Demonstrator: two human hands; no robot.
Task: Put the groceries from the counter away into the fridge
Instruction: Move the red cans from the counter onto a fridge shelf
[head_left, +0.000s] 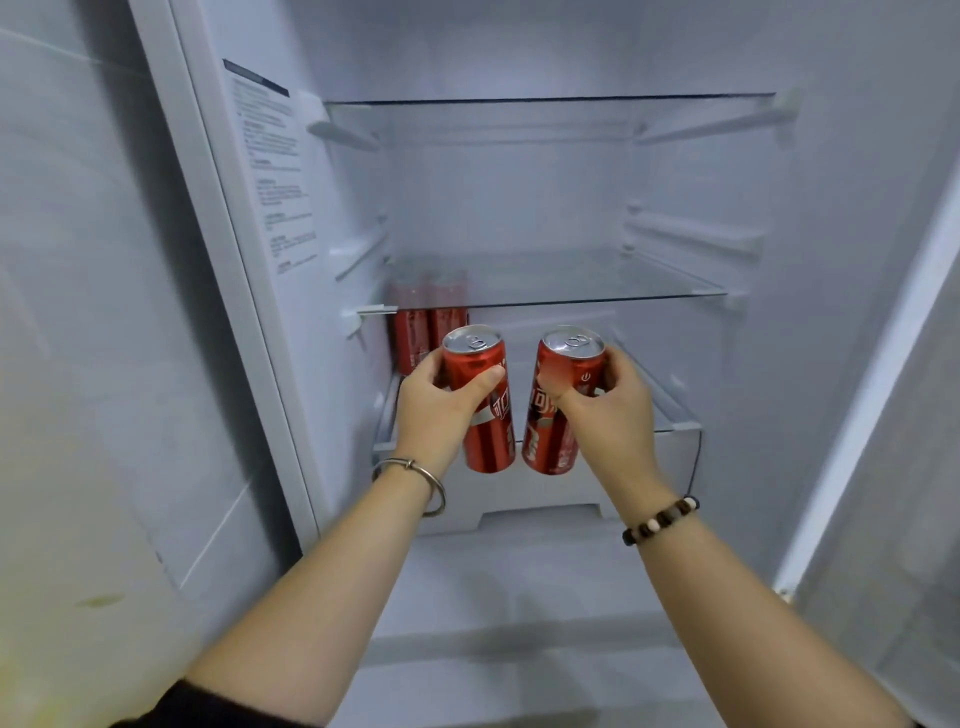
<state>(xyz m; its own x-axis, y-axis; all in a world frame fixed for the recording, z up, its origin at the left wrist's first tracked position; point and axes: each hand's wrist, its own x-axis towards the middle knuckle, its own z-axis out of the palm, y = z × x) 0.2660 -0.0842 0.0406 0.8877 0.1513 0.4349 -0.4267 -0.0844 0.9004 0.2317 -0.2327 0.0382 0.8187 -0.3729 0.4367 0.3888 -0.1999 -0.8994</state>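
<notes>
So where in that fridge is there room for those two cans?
The lower shelf is bare from the two stored cans in its back-left corner across to the right wall. The middle glass shelf and top glass shelf above hold nothing. Crowded: only that corner.

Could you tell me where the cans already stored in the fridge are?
In the head view, the two stored cans stand at the back left, beneath the lower glass shelf, just behind the can held in the left hand.
</notes>
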